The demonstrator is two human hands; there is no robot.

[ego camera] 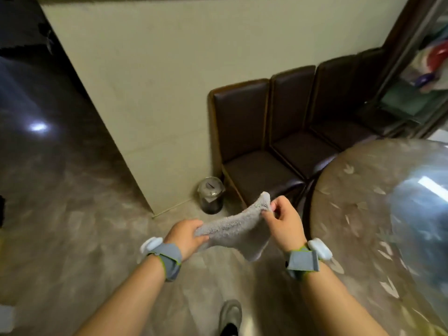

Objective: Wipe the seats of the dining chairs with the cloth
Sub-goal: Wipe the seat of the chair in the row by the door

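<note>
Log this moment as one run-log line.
stage: cloth prep | left hand: grips cloth | right hand: pinches cloth | dining chairs: untouched, along wall

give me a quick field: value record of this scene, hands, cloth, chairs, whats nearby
left hand: grips one end of the cloth
right hand: pinches the other end
cloth: grey, stretched between both hands, in the air, not touching any seat
chairs: dark brown, in a row against the wall
nearest seat: bare, just beyond the cloth
table: round, at right
bin: metal, beside the nearest chair
</note>
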